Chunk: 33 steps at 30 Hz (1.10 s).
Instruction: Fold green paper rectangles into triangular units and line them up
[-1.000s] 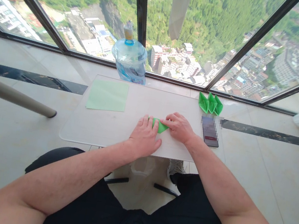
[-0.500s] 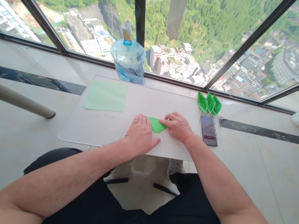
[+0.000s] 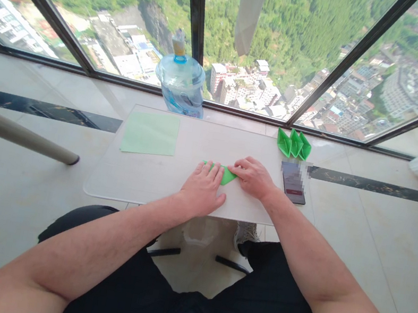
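A small folded piece of green paper (image 3: pixel 228 176) lies on the white table (image 3: pixel 140 179), partly covered by my hands. My left hand (image 3: pixel 205 185) rests flat across its left part, fingers stretched out and thumb apart. At the paper's right corner, the fingertips of my right hand (image 3: pixel 253 176) are closed on the edge. How much of the corner sits between them is hidden.
Pale green sheets (image 3: pixel 151 134) lie at the table's left. Several folded green paper shapes (image 3: pixel 294 143) stand at the back right, with a phone (image 3: pixel 294 183) in front of them. Behind the table is a large water bottle (image 3: pixel 181 84) by the window.
My left hand has slid right over the folded green paper, covering more of it. My right hand stays at the right corner.
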Motion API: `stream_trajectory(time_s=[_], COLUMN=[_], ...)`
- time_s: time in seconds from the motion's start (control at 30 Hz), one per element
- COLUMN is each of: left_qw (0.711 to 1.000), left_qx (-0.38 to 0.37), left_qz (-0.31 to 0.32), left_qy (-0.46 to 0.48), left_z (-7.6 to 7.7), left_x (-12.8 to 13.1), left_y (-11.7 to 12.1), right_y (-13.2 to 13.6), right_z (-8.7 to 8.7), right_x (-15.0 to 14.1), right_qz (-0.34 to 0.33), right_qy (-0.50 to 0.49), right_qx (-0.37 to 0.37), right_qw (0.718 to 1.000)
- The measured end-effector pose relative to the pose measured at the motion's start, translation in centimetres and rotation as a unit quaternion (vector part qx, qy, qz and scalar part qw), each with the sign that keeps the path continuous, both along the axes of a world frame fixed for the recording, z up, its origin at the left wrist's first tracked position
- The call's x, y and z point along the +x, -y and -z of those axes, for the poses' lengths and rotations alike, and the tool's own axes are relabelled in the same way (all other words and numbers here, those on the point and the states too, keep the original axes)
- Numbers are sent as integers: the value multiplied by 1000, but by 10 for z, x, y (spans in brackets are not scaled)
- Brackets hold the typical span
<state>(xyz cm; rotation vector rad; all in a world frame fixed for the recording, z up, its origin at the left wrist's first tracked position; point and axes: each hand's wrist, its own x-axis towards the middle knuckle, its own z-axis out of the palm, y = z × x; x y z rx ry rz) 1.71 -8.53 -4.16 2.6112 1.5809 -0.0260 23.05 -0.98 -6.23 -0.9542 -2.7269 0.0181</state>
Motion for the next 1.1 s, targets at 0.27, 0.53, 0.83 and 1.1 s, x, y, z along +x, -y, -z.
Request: stream_trajectory(time_s=[0.27,0.53,0.83,1.1], left_qw=[1000,1000,999,997], left_qx=[0,7,21,18], left_qz=[-3,-5,34,63], left_qy=[3,22,30,39], left_z=[-2,0,2,4], left_x=[-1,3,6,2], left_y=[0,3,2,-5], right_y=[11,14,5,1], right_z=[-3,-5,-1,0], right_x=[17,20,2,-5], right_qz=[47,128,85,74], right_qy=[28,-60,-26,36], right_qx=[-8,-9,6,62], right_qw=[998,990,996,995])
